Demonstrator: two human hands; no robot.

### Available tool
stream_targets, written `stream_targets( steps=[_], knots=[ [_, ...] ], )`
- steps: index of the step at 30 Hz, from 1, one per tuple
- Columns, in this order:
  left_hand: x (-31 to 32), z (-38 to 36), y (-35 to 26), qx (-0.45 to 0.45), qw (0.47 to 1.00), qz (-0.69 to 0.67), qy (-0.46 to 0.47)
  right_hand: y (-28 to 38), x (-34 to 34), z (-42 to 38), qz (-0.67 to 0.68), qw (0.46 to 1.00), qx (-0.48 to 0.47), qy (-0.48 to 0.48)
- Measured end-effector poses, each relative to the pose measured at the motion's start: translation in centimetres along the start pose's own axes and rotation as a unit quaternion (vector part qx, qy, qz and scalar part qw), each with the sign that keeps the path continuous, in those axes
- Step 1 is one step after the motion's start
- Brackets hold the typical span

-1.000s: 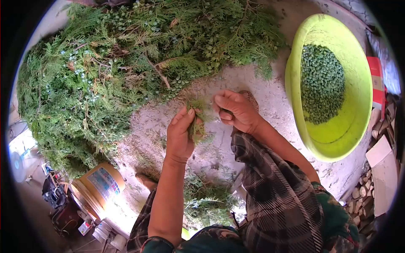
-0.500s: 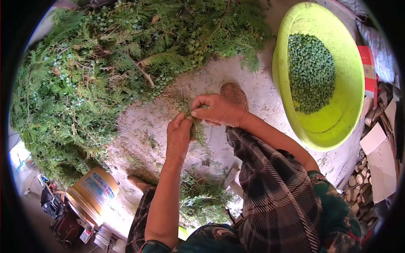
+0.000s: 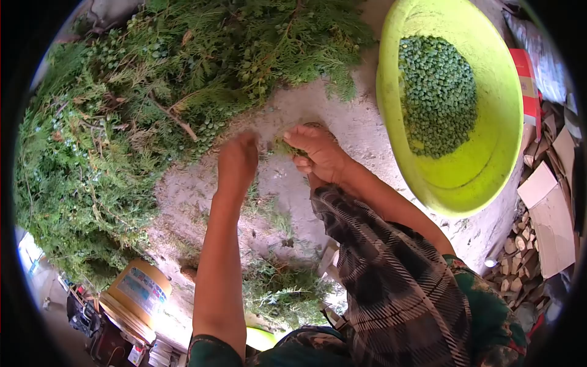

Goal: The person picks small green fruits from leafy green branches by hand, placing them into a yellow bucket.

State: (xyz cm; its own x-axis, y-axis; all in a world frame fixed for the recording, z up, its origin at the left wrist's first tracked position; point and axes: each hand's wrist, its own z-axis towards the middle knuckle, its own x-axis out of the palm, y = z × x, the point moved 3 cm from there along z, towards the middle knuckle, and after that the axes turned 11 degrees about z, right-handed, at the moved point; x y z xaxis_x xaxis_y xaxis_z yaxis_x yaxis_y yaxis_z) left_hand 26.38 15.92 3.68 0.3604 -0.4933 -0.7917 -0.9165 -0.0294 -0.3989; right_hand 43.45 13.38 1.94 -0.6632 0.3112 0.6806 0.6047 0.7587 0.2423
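Note:
My right hand [image 3: 321,150] is curled closed over the bare ground, with a bit of green sprig [image 3: 282,145] showing at its fingertips. Apart from it, to the left, is my left hand [image 3: 238,158]. Its fingers are blurred and turned away, so what they hold is hidden. Beyond both hands lies a large heap of leafy evergreen branches [image 3: 122,140] with small bluish-green cones among the foliage. On the right, a yellow-green plastic basin [image 3: 489,165] contains many loose green cones [image 3: 437,95].
A smaller pile of green cuttings [image 3: 284,287] lies close to my legs. At lower left stands a yellowish bucket [image 3: 137,290]. Cardboard [image 3: 550,223], split wood [image 3: 516,263] and a red box [image 3: 527,85] line the right side.
My hands, which were together on a green sprig, have come apart. The left hand has moved away to the left and slightly up. The view has shifted a little.

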Motion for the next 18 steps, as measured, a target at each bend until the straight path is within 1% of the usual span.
stream_targets(
  steps=[1,2,4,5,7,8,10,14,15,16,17,18],
  knots=[
    [-0.1,1.3,-1.1,-0.007,0.994,-0.036,-0.104,0.0,-0.2,-0.2,0.060,0.998,-0.012,-0.001],
    [0.5,2.7,-1.8,-0.004,0.994,-0.041,-0.101,0.4,-0.6,-0.4,0.059,0.998,-0.014,-0.007],
    [1.4,4.6,-3.1,0.047,0.978,0.059,-0.193,0.8,-0.8,-0.6,0.125,0.991,0.021,0.049],
    [1.9,5.2,-3.3,0.048,0.979,0.057,-0.190,0.9,-1.0,-0.7,0.126,0.991,0.020,0.045],
    [2.6,6.2,-3.1,-0.015,0.979,0.113,-0.170,1.0,-1.1,-0.7,0.122,0.989,0.019,0.080],
    [2.7,6.3,-3.1,-0.013,0.979,0.113,-0.169,1.1,-1.2,-0.6,0.123,0.989,0.018,0.079],
    [3.0,6.4,-2.5,-0.047,0.987,0.079,-0.131,1.0,-1.2,-0.6,0.139,0.986,0.028,0.086],
    [1.4,3.7,-3.1,-0.029,0.985,0.054,-0.161,0.6,-1.2,-0.5,0.142,0.988,-0.006,0.062],
    [1.0,2.9,-3.6,-0.007,0.982,-0.126,-0.140,0.6,-1.2,-0.4,0.141,0.989,-0.014,0.047],
    [0.6,2.1,-4.1,0.018,0.946,-0.303,-0.114,0.9,-1.3,-0.4,0.137,0.990,-0.025,0.032],
    [0.5,1.2,-4.5,0.025,0.944,-0.308,-0.113,0.8,-1.2,-0.4,0.134,0.990,-0.032,0.028],
    [0.7,0.3,-5.2,0.053,0.954,-0.287,-0.071,0.5,-1.0,-0.3,0.135,0.990,-0.042,0.017]
  ],
)
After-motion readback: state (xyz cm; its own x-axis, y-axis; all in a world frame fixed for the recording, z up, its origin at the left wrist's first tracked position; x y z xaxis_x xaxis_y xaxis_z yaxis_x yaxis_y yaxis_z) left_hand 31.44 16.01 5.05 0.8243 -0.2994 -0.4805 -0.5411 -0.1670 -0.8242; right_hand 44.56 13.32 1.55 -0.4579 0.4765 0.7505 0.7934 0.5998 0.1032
